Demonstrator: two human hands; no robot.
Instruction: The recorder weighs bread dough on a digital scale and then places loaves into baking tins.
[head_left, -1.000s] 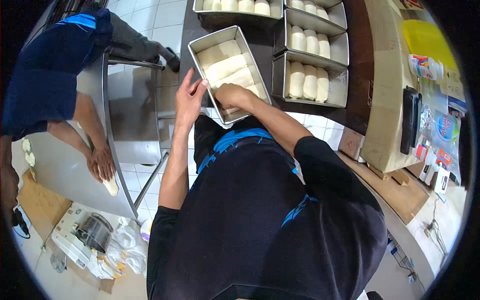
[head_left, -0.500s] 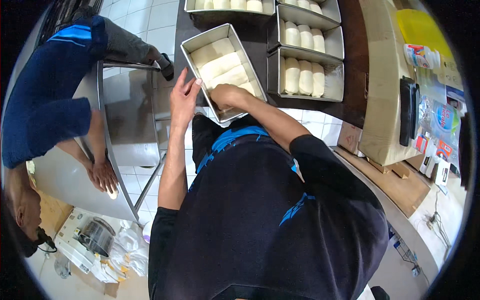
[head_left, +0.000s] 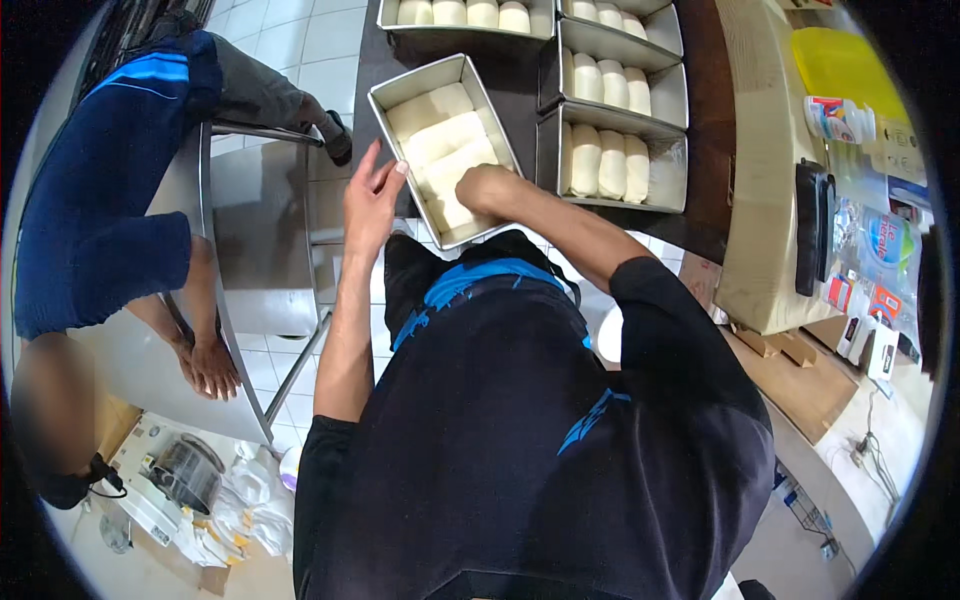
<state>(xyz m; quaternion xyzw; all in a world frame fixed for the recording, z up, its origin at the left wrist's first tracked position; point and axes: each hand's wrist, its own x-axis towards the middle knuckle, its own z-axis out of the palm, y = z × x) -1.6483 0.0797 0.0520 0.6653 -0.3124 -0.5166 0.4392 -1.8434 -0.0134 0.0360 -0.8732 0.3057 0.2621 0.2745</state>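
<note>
A metal loaf tin (head_left: 383,98) sits askew at the near table edge, its near end reaching past the edge. Pale pieces of dough (head_left: 446,132) lie side by side in it, looking flattened. My right hand (head_left: 487,190) is curled into a fist inside the tin, knuckles down on the dough at the near right; its fingertips are hidden. At the tin's left side is my left hand (head_left: 370,208), fingers stretched out and apart, thumb tip against the rim.
More tins with rounded dough rolls (head_left: 612,165) stand at the right and far side of the dark table (head_left: 510,80). A co-worker (head_left: 100,200) rests both hands on a metal table at left. Bottles and packages (head_left: 840,120) stand at far right.
My right fist has shifted right and slightly up within the tin, uncovering dough at the near left. My left hand stays by the tin's side.
</note>
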